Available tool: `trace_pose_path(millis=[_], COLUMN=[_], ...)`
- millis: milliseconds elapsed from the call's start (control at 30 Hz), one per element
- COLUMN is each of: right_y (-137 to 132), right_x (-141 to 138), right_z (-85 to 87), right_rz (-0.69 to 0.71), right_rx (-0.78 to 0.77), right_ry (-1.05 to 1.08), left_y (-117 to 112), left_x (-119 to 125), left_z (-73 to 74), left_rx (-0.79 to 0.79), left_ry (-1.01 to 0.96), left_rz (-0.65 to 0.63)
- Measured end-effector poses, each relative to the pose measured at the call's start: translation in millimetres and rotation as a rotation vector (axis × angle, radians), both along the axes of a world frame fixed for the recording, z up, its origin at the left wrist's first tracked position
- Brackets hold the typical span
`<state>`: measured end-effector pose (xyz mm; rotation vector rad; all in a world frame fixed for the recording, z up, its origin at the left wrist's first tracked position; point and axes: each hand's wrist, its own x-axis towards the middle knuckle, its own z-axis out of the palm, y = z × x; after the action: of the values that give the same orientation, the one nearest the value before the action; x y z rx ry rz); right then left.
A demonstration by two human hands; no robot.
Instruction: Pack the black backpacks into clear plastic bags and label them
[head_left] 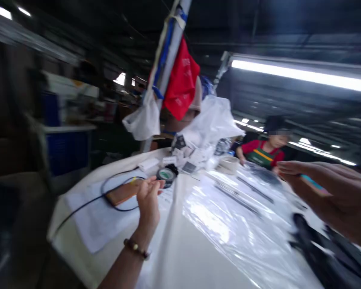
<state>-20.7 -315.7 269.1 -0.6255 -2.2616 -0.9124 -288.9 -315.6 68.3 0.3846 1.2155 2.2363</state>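
Note:
My left hand [149,196] is over the table with its fingers loosely bent and slightly apart. Its fingertips reach the near edge of a black roll of tape [167,175] with a green and white centre; whether they touch it I cannot tell. Just left of that hand lies an orange-brown phone-like slab [122,193], with a black cable [81,207] looping round it. My right hand [333,192], large and blurred, is raised at the right with its fingers stretched out. A blue and pink strip [315,185] shows between its fingers, too smeared to name.
Clear plastic bags [228,224] cover the table's right half, with dark folded cloth [319,245] at the near right. Small labels and cards [186,158] pile at the back, beside a post [171,52] hung with red cloth [183,80]. A co-worker [263,152] stands across the table.

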Motion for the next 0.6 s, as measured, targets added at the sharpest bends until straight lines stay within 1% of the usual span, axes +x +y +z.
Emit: trace_pose_path(millis=[67, 133, 167, 233, 300, 367, 433, 500, 567, 600], right_y=[-7.1, -7.2, -5.5, -0.5, 5.3, 11.2, 17.8, 26.4, 37.3, 43.1], right_x=[41.1, 85.6, 109.0, 156.4, 202.2, 243.9, 280.5, 311.7, 338.9, 351.7], right_z=[-2.8, -14.1, -22.3, -42.7, -66.9, -94.0, -122.9, -152.5, -181.2, -194.5], right_rz=[-0.114, -0.285, -0.401, -0.688, -0.981, -1.182, -1.309, -1.408, -1.474, -1.497], right_rx=[-0.044, -0.117, -0.175, -0.335, -0.507, -0.616, -0.691, -0.775, -0.85, -0.879], right_ry=[-0.006, 0.046, 0.089, 0.207, 0.323, 0.385, 0.403, 0.4, 0.37, 0.346], left_y=[20.7, 43.4, 54.8, 76.4, 95.4, 110.5, 120.6, 125.9, 128.1, 128.9], left_x=[25.6, 53.5, 68.3, 99.7, 133.1, 167.9, 201.7, 230.2, 248.5, 252.9], left_z=[-1.4, -10.4, -17.1, -33.2, -50.9, -69.6, -90.3, -114.6, -141.9, -155.9], left_rx=[-0.044, -0.119, -0.158, -0.231, -0.296, -0.349, -0.331, -0.235, -0.132, -0.095], left_ry=[0.089, 0.187, 0.255, 0.416, 0.613, 0.84, 1.079, 1.308, 1.516, 1.612], left_rz=[-0.116, -0.268, -0.347, -0.495, -0.601, -0.687, -0.739, -0.741, -0.69, -0.663])
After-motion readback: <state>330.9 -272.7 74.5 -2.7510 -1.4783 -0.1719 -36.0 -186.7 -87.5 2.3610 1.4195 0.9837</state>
